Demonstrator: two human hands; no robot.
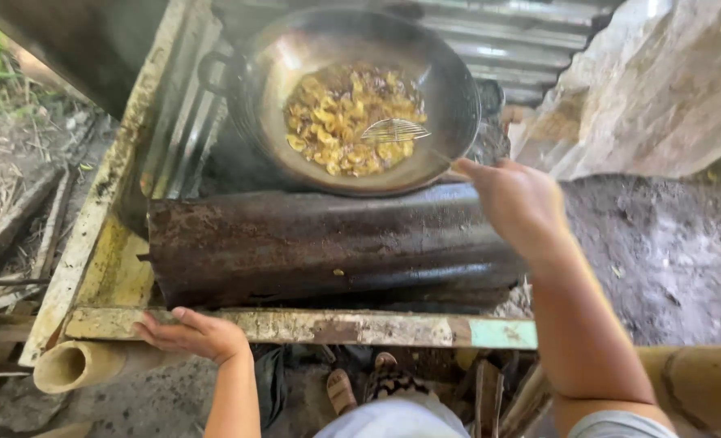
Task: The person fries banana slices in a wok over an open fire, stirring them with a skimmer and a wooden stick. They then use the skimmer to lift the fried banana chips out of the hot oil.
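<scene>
While my right hand [516, 203] pinches the wire skimmer [394, 130] in the wok [466, 89] at twelve o'clock, stirring the frying chips [336, 122], my left fingers [161, 328] lie spread on the wooden rail [336, 328], so lifting needs a steady scoop.

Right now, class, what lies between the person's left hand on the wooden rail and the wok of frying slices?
In the head view, a dark, rusty curved metal sheet lies between the left hand on the rail and the wok.
</scene>
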